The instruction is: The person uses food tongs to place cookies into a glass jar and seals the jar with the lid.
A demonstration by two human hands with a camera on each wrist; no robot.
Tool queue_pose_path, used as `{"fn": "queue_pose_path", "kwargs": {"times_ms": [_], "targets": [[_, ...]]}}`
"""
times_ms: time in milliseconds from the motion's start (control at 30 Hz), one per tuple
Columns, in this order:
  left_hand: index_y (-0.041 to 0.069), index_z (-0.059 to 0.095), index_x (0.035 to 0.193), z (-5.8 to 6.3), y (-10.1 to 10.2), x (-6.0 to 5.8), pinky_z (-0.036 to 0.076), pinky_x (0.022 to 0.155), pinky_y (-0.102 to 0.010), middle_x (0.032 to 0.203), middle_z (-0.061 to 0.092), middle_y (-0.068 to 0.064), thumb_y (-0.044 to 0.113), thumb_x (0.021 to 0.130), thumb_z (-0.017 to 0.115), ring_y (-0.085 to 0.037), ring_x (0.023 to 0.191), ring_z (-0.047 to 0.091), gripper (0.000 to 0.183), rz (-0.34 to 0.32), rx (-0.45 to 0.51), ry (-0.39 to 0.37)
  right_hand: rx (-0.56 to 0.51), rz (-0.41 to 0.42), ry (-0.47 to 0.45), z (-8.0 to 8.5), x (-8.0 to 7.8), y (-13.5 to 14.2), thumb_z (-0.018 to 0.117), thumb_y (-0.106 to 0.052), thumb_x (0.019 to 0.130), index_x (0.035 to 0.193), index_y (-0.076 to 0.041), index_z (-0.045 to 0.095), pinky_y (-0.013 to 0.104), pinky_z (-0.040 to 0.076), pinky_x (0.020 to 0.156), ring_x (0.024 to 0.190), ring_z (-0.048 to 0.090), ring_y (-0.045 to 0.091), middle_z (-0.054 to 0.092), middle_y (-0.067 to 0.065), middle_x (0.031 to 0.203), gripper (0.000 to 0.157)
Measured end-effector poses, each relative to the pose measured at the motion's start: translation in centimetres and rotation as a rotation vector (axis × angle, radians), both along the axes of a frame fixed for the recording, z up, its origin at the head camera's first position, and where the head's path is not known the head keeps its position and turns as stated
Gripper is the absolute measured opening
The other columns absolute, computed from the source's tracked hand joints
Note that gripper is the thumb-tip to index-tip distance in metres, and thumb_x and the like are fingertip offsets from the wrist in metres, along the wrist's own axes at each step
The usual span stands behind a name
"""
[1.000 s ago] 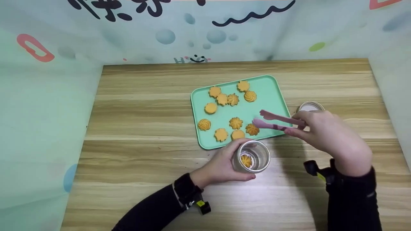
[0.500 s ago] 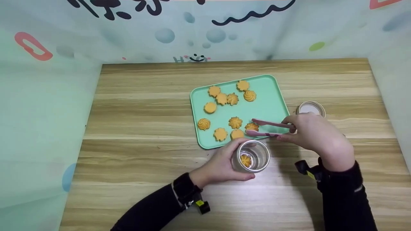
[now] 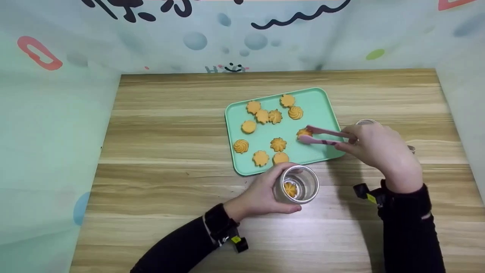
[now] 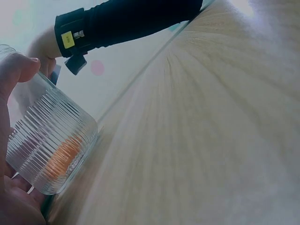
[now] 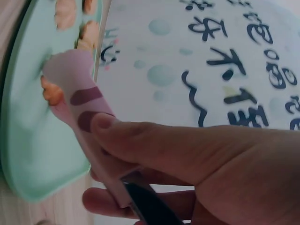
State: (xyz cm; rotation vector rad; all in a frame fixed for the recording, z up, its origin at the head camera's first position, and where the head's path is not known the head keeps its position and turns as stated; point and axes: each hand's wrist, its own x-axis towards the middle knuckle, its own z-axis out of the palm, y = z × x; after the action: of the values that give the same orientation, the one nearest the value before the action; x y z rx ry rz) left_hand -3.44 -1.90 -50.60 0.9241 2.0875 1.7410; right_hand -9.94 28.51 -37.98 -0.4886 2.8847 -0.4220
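Note:
My left hand grips a clear ribbed glass jar from its left side, mouth up in the head view. One cookie lies at the bottom of the jar. With my right hand I hold pink tongs, thumb on one arm and fingers on the other. Between the tong tips is a piped cookie, over the right part of the green tray. In the right wrist view the near tong arm partly covers that cookie.
Several more cookies lie spread over the tray's left and middle. A round lid sits right of the tray, mostly behind my right hand. A printed cloth walls the table's back edge.
The tongs came down around the cookie at the tray's front edge, then moved back with it toward the tray's right middle. The left hand and jar stayed put.

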Motion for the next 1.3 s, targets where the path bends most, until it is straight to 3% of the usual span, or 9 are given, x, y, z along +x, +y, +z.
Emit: {"fn": "queue_pose_path", "kwargs": {"times_ms": [267, 533, 900, 1100, 1300], "targets": [[0.025, 0.047, 0.158, 0.1, 0.1, 0.1, 0.046, 0.12, -0.038, 0.148, 0.062, 0.003, 0.024, 0.075, 0.103, -0.015, 0.136, 0.059, 0.1, 0.0, -0.005, -0.018, 0.006, -0.018, -0.011, -0.3, -0.4, 1.3, 0.079, -0.034, 0.102, 0.11, -0.009, 0.079, 0.042, 0.042, 0.063, 0.073, 0.058, 0.025, 0.073, -0.001, 0.085, 0.027], [0.025, 0.047, 0.157, 0.0, 0.1, 0.0, 0.046, 0.119, -0.037, 0.148, 0.062, 0.004, 0.029, 0.076, 0.102, -0.015, 0.136, 0.059, 0.098, 0.001, -0.005, -0.008, 0.003, -0.01, -0.023, -0.1, -0.3, 1.5, 0.078, -0.036, 0.103, 0.11, -0.008, 0.079, 0.041, 0.042, 0.063, 0.073, 0.057, 0.024, 0.071, -0.002, 0.084, 0.029], [0.025, 0.048, 0.156, 0.0, 0.1, 0.0, 0.048, 0.117, -0.037, 0.146, 0.063, 0.005, 0.03, 0.076, 0.101, -0.016, 0.134, 0.06, 0.096, 0.003, -0.008, 0.003, -0.025, 0.047, 0.035, 0.1, -0.1, 1.9, 0.077, -0.033, 0.104, 0.112, -0.002, 0.077, 0.052, 0.052, 0.07, 0.074, 0.06, 0.027, 0.071, 0.003, 0.086, 0.032], [0.025, 0.048, 0.156, -0.1, 0.1, 0.0, 0.047, 0.118, -0.037, 0.146, 0.063, 0.006, 0.028, 0.076, 0.102, -0.015, 0.134, 0.06, 0.097, 0.003, -0.009, -0.001, -0.046, 0.077, 0.066, 0.8, 0.4, 2.0, 0.078, -0.032, 0.103, 0.102, -0.008, 0.074, 0.041, 0.044, 0.064, 0.068, 0.053, 0.02, 0.067, -0.004, 0.08, 0.024], [0.025, 0.048, 0.156, -0.2, 0.2, 0.0, 0.047, 0.118, -0.037, 0.146, 0.063, 0.005, 0.025, 0.076, 0.101, -0.015, 0.134, 0.06, 0.097, -0.001, -0.002, 0.003, -0.052, 0.101, 0.087, 1.5, 1.1, 2.0, 0.079, -0.031, 0.102, 0.107, -0.011, 0.075, 0.038, 0.043, 0.063, 0.068, 0.051, 0.016, 0.065, -0.007, 0.081, 0.021]]}}
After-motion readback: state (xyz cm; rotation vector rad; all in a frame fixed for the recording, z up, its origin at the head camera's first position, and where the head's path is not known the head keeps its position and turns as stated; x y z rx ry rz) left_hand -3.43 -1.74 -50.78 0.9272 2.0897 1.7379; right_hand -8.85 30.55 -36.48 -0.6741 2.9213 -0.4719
